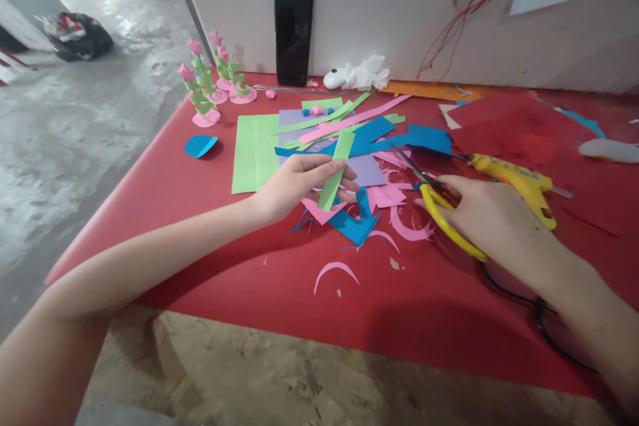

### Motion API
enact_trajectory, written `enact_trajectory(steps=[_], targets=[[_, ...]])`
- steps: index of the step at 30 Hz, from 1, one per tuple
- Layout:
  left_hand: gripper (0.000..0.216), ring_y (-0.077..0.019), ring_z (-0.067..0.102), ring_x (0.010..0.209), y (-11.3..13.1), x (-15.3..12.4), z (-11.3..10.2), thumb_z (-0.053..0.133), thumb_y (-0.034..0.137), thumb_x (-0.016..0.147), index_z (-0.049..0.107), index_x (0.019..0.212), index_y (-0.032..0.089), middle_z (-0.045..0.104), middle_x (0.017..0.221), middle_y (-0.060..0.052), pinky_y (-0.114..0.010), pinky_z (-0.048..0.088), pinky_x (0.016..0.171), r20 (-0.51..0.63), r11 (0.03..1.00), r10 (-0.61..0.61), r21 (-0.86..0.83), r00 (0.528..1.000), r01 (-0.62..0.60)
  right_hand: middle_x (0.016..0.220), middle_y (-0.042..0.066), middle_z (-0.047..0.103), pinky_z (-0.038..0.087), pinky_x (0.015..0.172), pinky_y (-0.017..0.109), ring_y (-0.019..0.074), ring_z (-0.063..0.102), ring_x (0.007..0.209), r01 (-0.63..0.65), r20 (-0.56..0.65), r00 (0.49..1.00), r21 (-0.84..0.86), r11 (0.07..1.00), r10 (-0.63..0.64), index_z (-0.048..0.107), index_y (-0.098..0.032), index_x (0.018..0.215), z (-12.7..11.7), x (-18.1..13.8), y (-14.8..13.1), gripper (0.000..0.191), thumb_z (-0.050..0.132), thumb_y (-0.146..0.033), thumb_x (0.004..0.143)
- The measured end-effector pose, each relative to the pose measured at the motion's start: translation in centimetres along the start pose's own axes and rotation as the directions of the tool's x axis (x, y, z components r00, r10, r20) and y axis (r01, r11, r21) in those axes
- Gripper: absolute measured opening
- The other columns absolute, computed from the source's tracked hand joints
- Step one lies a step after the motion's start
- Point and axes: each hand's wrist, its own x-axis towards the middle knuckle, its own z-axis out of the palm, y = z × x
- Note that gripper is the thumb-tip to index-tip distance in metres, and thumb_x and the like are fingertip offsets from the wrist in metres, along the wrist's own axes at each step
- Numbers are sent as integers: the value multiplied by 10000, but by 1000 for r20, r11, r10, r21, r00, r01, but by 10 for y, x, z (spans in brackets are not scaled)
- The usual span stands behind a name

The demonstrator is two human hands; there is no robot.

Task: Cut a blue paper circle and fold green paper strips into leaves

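Left of the glue gun, the left hand pinches a green strip; the right hand grips scissors (nearer the gun). Trimming seems in hand; a cut calls for bringing them together.

Part of the yellow scissors is being hidden by the right hand. The purple paper is being partly covered by strips. Both arms are being cut off by the view's edges.

a narrow green paper strip slants left of yellow-handled scissors, blades pointing forward and left.
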Motion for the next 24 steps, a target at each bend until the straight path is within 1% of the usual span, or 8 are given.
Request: enact_trajectory(steps=[4, 8, 11, 14, 15, 17, 19, 24], targets=[[199, -109, 698, 696, -2, 0, -1, 636, 300, 841, 695, 801, 113, 733, 818, -41, -178, 536, 567, -21, 1000, -20, 3, 1000, 20, 765, 115, 667, 293, 567, 303, 178, 491, 594, 22, 50, 999, -47, 999, -19, 682, -177, 929, 1, -1, 5, 262, 546, -339, 775], [177, -103, 679, 654, -4, 2, -3, 733, 302, 744, 710, 762, 128, 718, 712, -14, -195, 531, 581, -49, 1000, -24, 7, 999, 24, 767, 108, 683, 290, 542, 312, 232, 552, 636, 20, 63, 998, -35, 999, -18, 705, -191, 928, -6, -3, 4, 267, 610, -349, 736], [233, -80, 619, 571, -6, 2, -2, 800, 329, 650, 693, 665, 123, 697, 648, -7, -184, 470, 528, -86, 989, 20, 148, 996, -7, 896, 133, 709, 364, 593, 346, 275, 615, 771, 24, 0, 1000, 42, 999, -24, 712, -175, 863, -14, -7, -5, 236, 616, -352, 741], [244, -83, 597, 552, -7, -3, 3, 785, 344, 663, 680, 615, 130, 683, 616, -4, -185, 441, 501, -26, 948, 75, 313, 997, -63, 917, 65, 726, 472, 694, 328, 205, 656, 805, 82, -8, 997, 237, 968, -83, 701, -216, 937, -18, -17, -22, 259, 584, -385, 780], [224, -81, 586, 545, -7, -5, 5, 773, 331, 680, 687, 622, 133, 677, 603, -2, -181, 428, 489, 15, 924, 97, 369, 995, -96, 833, 34, 724, 490, 661, 297, 169, 658, 731, 95, 29, 993, 358, 929, -113, 691, -230, 970, -17, -21, -28, 283, 571, -412, 789], [160, -66, 549, 531, -9, -8, 8, 749, 280, 710, 708, 651, 138, 666, 588, 4, -171, 399, 475, 99, 862, 153, 473, 983, -182, 648, 1, 675, 485, 528, 260, 131, 614, 542, -5, 171, 970, 722, 692, -172, 669, -214, 972, -15, -30, -40, 307, 600, -433, 768], [126, -50, 503, 519, -11, -11, 11, 738, 242, 722, 719, 655, 138, 652, 573, 12, -163, 370, 471, 172, 790, 211, 550, 962, -271, 560, -18, 629, 458, 437, 239, 109, 556, 434, -150, 270, 941, 873, 464, -205, 653, -197, 883, -11, -37, -48, 267, 648, -421, 738], [181, -35, 424, 485, -9, -11, 11, 671, 277, 794, 730, 689, 141, 617, 545, 27, -167, 314, 444, 191, 755, 251, 574, 949, -316, 564, -4, 621, 472, 382, 233, 106, 544, 437, -211, 272, 951, 919, 333, -148, 647, -179, 769, -4, -40, -47, 285, 689, -457, 722]])
